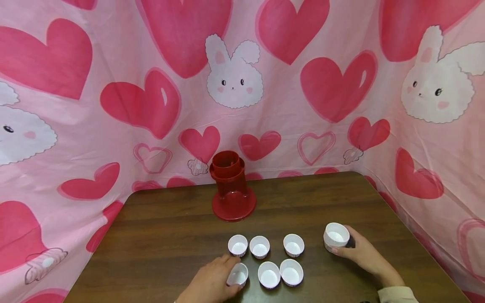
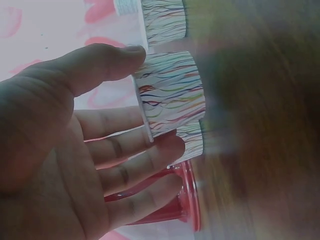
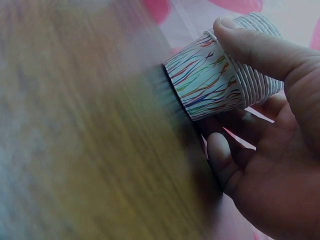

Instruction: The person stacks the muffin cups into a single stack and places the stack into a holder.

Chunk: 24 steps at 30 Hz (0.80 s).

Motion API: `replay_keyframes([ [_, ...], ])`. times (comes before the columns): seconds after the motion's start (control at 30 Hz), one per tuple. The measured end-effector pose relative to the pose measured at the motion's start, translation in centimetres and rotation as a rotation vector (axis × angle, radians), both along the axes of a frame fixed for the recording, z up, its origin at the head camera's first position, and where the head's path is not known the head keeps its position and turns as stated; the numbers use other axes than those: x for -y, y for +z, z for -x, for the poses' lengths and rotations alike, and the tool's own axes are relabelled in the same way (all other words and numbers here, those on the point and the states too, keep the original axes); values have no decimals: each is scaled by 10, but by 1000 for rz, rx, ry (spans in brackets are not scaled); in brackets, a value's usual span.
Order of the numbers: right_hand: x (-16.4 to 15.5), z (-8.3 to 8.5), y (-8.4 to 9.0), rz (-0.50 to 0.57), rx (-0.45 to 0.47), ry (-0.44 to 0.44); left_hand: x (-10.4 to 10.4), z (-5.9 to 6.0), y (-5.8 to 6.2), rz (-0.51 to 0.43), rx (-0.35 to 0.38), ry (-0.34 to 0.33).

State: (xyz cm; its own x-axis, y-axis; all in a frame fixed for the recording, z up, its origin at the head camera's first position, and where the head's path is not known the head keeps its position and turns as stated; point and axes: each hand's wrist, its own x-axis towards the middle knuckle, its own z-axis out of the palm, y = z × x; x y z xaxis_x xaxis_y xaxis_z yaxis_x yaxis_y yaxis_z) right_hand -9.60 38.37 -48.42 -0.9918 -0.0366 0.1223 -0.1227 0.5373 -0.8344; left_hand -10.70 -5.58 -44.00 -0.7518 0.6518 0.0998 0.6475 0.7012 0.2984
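Six small paper cups with striped sides stand in two rows on the brown table (image 1: pixel 159 235). My left hand (image 1: pixel 227 273) pinches the front-left cup (image 1: pixel 238 276); in the left wrist view that cup (image 2: pixel 172 92) sits between the thumb (image 2: pixel 100 62) and the fingers (image 2: pixel 165 147). My right hand (image 1: pixel 346 248) grips a nested stack of the same cups (image 1: pixel 336 235) at the right, tilted on the tabletop. The right wrist view shows this stack (image 3: pixel 215 75) with the thumb (image 3: pixel 250 40) over its rim.
A red plastic stand (image 1: pixel 232 189) with a round base rises behind the cups, near the table's back edge. Pink cloth printed with hearts and rabbits (image 1: pixel 303 84) walls in the back and both sides. The other cups (image 1: pixel 259 247) stand close together.
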Motion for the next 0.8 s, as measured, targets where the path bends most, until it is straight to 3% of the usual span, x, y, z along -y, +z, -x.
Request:
replay_keyframes([
  [0.23, 0, 0, 0, 7, 3, -1, -2, 1, 9, -28, 1, 1],
  [0.43, 2, 1, -1, 4, -17, -11, -4, 4, 17, -50, 68, 12],
  [0.8, 0, 0, 1, 6, 13, -3, -17, 16, 38, -89, -38, -29],
])
